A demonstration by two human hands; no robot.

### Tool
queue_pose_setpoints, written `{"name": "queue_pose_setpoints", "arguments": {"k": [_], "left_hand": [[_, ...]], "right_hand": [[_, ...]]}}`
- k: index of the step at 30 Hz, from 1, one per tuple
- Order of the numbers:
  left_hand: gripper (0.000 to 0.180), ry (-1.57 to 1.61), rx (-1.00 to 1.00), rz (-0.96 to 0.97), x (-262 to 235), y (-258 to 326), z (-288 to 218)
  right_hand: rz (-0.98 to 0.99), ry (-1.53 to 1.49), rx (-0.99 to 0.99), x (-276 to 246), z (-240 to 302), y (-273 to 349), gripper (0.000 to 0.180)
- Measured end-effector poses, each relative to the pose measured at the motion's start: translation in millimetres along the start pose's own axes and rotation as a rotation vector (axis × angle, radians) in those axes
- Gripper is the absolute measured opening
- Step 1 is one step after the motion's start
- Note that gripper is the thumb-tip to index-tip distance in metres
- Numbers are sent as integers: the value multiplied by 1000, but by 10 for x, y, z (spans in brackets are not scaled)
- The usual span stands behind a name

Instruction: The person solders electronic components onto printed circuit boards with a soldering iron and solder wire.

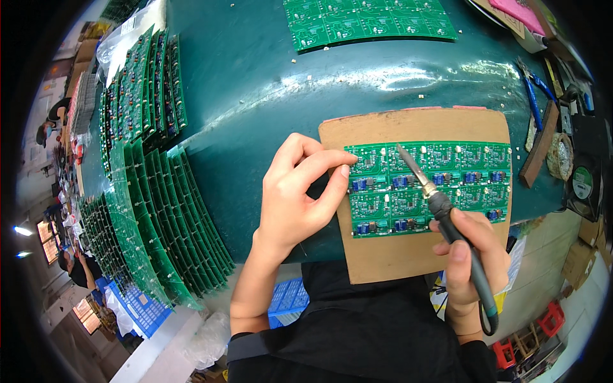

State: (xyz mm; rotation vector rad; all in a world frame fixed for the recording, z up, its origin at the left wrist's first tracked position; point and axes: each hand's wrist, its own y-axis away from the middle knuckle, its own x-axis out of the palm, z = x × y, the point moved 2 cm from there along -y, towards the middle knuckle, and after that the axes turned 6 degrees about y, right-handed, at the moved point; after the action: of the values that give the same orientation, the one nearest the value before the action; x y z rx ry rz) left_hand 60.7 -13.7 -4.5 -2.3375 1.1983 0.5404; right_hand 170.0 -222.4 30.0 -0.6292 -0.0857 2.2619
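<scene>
A green circuit board panel (415, 182), carrying rows of blue and black components, lies on a brown cardboard sheet (415, 262) in front of me. My left hand (300, 191) has its thumb and index finger pinched at the panel's left edge, near the far corner. In my right hand (472, 262) is a soldering iron (444, 214), gripped by its dark handle. Its metal tip points away from me and ends over the panel's far row of small parts. Whether the tip touches the board I cannot tell. A cable loops from the handle's near end.
Stacks of upright green circuit boards (185, 217) stand at the left. Another green panel (370, 22) lies at the far side of the green table mat (255, 70). Blue-handled pliers (533, 96), a brown bar (539, 143), a tape roll (560, 156) and a black fan (583, 185) are at right.
</scene>
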Motion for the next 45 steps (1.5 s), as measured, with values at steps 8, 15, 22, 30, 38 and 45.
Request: {"name": "queue_pose_setpoints", "arguments": {"k": [8,15,22,30,38,45], "left_hand": [[15,-41,38,17,17,-40,-35],[9,27,48,37,197,-203,-237],[9,29,29,67,324,-275,-168],[13,-122,157,73,343,-286,-202],[15,-190,95,152,302,-301,-354],[11,-95,199,127,534,-416,-466]], "right_hand": [[9,45,58,-67,-94,18,29],[26,67,58,-47,-122,6,28],[42,54,54,-57,-135,-11,27],[27,38,11,-102,-152,-18,27],[-114,69,119,-417,-206,55,24],[-68,67,88,-416,-259,41,26]]}}
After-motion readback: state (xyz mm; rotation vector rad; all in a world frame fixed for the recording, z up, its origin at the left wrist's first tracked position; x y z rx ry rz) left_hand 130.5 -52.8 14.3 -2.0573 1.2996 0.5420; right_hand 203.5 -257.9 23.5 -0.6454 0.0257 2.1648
